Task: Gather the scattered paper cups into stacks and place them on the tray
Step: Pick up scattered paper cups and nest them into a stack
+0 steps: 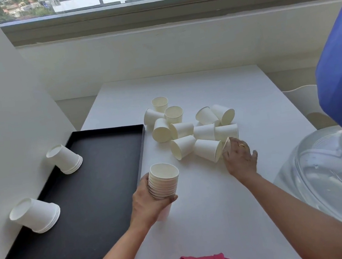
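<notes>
right of tray (84, 207) | left hand (147, 200) wraps upright stack (164, 180) | right hand (239, 159), fingers curled onto tipped cup (226, 143) at pile's (190, 130) near edge | cup lies right of stack, right hand nearer

White table (201, 224) bears black tray (101, 205) (left) and loose cups (190, 131).

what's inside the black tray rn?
Two short cup stacks lie tipped on their sides in the black tray: far stack, near stack, both against the wall. Cup count and whatever is under them are hidden.
</notes>
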`<state>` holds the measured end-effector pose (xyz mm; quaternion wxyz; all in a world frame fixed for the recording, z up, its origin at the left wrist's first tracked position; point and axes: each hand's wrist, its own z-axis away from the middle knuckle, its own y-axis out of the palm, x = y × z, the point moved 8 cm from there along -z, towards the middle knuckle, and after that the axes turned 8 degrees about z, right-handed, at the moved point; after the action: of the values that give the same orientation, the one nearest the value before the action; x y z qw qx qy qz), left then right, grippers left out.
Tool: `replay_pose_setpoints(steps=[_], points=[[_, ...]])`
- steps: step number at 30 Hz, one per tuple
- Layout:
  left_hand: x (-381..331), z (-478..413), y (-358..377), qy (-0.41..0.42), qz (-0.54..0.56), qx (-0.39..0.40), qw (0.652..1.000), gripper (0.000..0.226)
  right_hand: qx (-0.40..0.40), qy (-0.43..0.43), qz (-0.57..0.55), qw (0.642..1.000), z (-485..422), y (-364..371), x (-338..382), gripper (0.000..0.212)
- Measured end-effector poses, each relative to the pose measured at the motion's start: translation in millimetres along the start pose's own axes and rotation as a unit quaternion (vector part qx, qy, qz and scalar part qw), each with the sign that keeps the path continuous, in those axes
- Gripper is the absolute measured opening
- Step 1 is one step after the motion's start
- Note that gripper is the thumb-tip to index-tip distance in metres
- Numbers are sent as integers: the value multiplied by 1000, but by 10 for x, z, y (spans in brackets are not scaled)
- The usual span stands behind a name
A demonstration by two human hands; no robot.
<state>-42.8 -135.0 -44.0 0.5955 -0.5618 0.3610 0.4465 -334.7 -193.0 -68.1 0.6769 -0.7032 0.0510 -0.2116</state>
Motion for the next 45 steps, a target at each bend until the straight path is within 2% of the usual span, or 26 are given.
replay_pose_setpoints(steps=[11, 18, 22, 25, 31, 36, 39, 45], points=[[-30, 67, 9, 0, -1, 13, 1000, 82, 48, 0, 119, 992, 196, 71, -53, 62], [-26, 129, 63, 3, 3, 18, 1000, 78, 96, 2, 106, 990, 396, 107, -23, 66], [-20, 134, 65, 4, -1, 18, 1000, 81, 161, -7, 91, 983, 500, 175, 111, 70], [-40, 136, 59, 8, 4, 17, 1000, 82, 200, -8, 41, 979, 560, 197, 256, 71], [-49, 158, 43, 9, 7, 19, 1000, 82, 199, -7, -167, 966, 621, -17, 609, 59], [-1, 143, -5, 0, 3, 18, 1000, 85, 134, -19, -250, 959, 635, -344, 870, 82], [4, 133, -25, 3, -2, 17, 1000, 83, 111, -43, -315, 942, 657, -421, 1010, 94], [10, 130, -15, 9, -3, 25, 1000, 81, 111, -101, -370, 917, 802, -401, 1263, 90]])
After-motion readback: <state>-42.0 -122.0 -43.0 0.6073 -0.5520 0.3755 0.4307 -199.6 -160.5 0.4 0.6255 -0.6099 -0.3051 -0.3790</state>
